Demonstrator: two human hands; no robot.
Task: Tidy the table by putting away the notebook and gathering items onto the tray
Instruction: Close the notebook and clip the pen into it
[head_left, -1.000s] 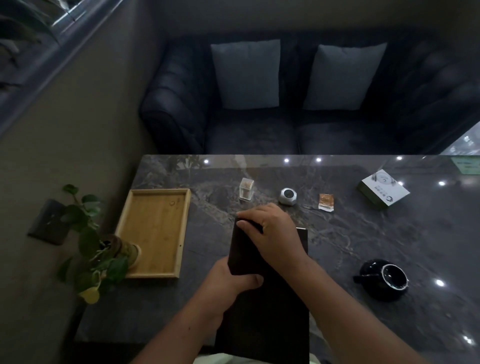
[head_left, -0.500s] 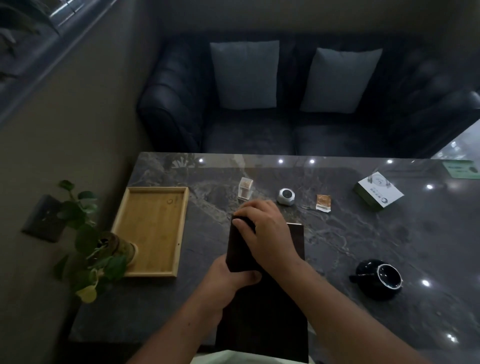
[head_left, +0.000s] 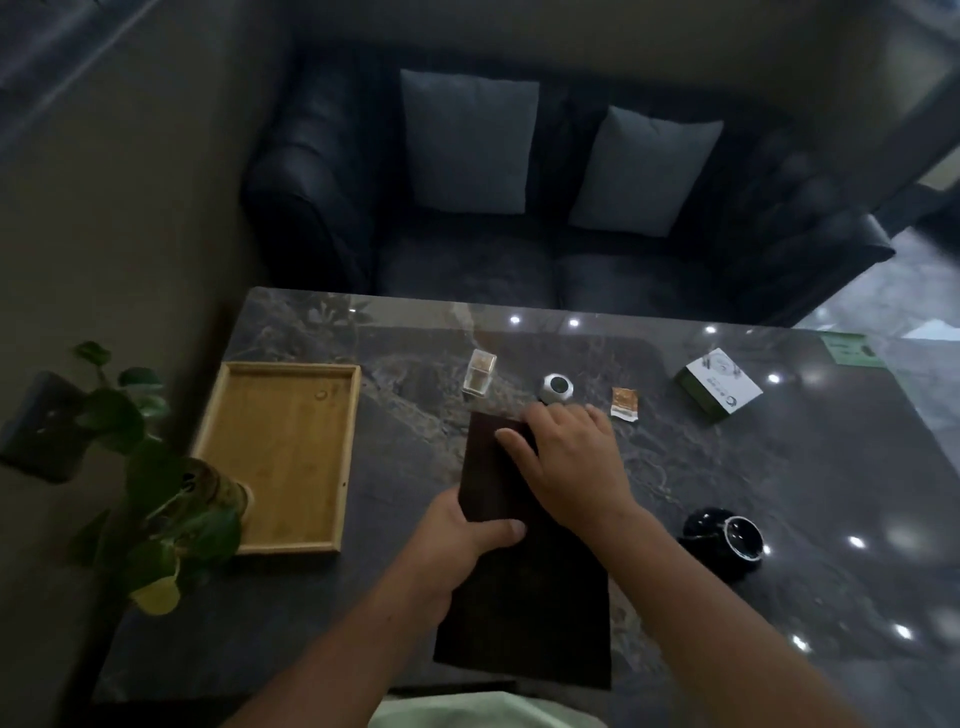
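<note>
1. Landmark: wooden tray (head_left: 280, 457), lying empty near the table's (head_left: 779, 519) left edge with its long axis running away from the viewer.
2. Notebook (head_left: 519, 587): dark, closed, rectangular, flat on the table right of the tray, with a strip of bare table between them. Its long axis runs from the near table edge toward the sofa (head_left: 519, 270), roughly parallel to the tray's long side. The far short edge points at the small items; the near short edge reaches the table's near edge.
3. Left hand (head_left: 462, 540): at the notebook's left long edge, thumb laid across the cover, fingers hidden under or behind that edge. Appears to be a pinch hold on the notebook; the closure underneath is not visible.
4. Right hand (head_left: 571, 462): palm down on the far part of the cover, fingers spread and slightly curled over the far edge. Pressing or gripping, cannot tell which.
5. Right of the tray, beyond the notebook's far edge: clear toothpick box (head_left: 479, 376), small round white device (head_left: 557, 387), orange sachet (head_left: 625, 404). Farther right: white-and-green box (head_left: 721, 384).
6. Black ashtray (head_left: 724, 535): right of the notebook, well apart.
7. Potted plant (head_left: 171, 493): overlaps the tray's near-left corner.
8. Open room: bare table between tray and notebook, and near the front edge below the tray.
</note>
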